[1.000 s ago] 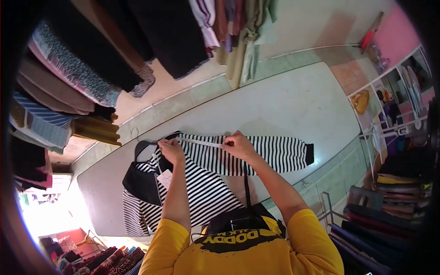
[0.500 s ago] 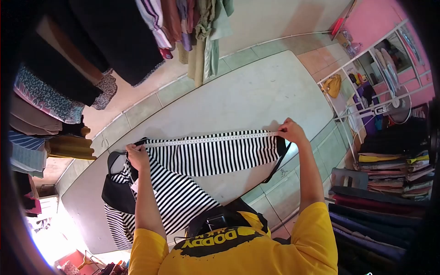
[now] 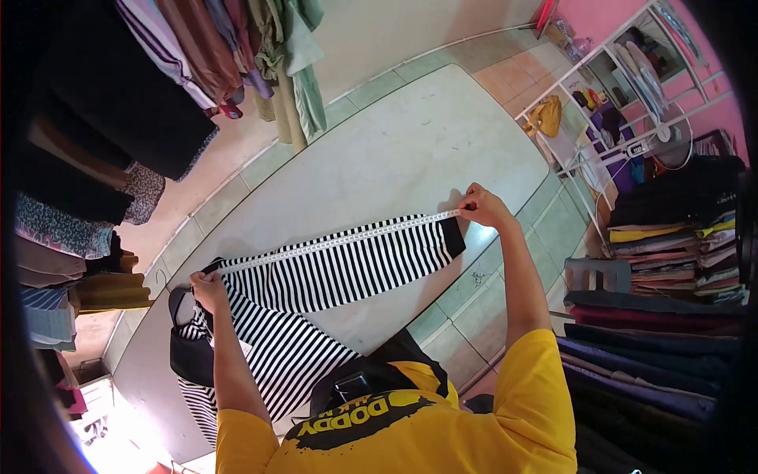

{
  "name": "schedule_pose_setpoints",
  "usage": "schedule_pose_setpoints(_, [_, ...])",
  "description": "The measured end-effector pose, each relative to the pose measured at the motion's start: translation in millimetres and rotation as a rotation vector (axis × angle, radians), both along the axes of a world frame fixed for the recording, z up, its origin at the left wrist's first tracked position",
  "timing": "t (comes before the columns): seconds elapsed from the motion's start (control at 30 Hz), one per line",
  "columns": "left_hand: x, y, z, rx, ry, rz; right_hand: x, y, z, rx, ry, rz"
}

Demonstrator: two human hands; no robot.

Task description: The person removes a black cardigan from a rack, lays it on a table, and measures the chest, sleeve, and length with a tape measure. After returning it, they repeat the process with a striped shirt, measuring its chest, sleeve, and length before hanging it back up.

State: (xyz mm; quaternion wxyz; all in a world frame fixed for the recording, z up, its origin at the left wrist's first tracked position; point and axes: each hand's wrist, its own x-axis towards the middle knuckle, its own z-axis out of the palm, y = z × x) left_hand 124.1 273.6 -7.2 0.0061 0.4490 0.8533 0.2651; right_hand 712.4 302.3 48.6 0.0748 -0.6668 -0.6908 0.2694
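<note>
A white tape measure (image 3: 339, 242) stretches between my two hands along the upper edge of a black-and-white striped sleeve (image 3: 339, 273). My left hand (image 3: 209, 291) pinches one end at the garment's shoulder. At the other end, my right hand (image 3: 485, 208) grips the tape just above and beyond the sleeve's black cuff (image 3: 452, 238). The striped garment body (image 3: 288, 340) spreads toward me, with a black panel (image 3: 191, 359) on its left. A dark hanger (image 3: 177, 306) sits at the neck, partly covered by the garment.
The garment lies on a pale rounded table (image 3: 395, 142). Hanging clothes (image 3: 95, 118) crowd the left and upper left. Folded stacks (image 3: 671, 261), a grey plastic stool (image 3: 598, 276) and a fan (image 3: 667, 142) are on the right, near a white metal rack (image 3: 564, 95).
The view has shifted, so the table and hands appear farther left. The sleeve's cuff end lies flatter and lower, apart from my right hand. Both hands keep the tape stretched.
</note>
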Motion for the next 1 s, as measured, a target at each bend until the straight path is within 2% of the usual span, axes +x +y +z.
schedule_pose_setpoints(0.3, [-1,0,0,-0.028,0.046,0.003,2,2,-5,-0.005,0.013,0.004])
schedule_pose_setpoints(0.5, [-5,-1,-4,-0.007,-0.019,-0.016,-1,2,-5,-0.033,0.007,-0.011])
schedule_pose_setpoints(0.77, [-4,0,-5,0.019,0.07,-0.005,0,1,-4,-0.041,0.009,-0.01])
schedule_pose_setpoints(0.87, [-8,0,-10,0.013,0.014,-0.004,-1,1,-1,-0.031,0.009,-0.022])
schedule_pose_setpoints(0.93, [-18,-3,-21,-0.093,0.246,-0.121,8,-1,-8,0.03,0.021,0.024])
schedule_pose_setpoints(0.97, [-27,-1,-36,-0.06,0.193,-0.07,9,1,-14,0.088,0.038,0.067])
schedule_pose_setpoints(1.0, [-33,-3,-41,-0.079,0.294,-0.149,5,1,-7,0.047,-0.001,0.052])
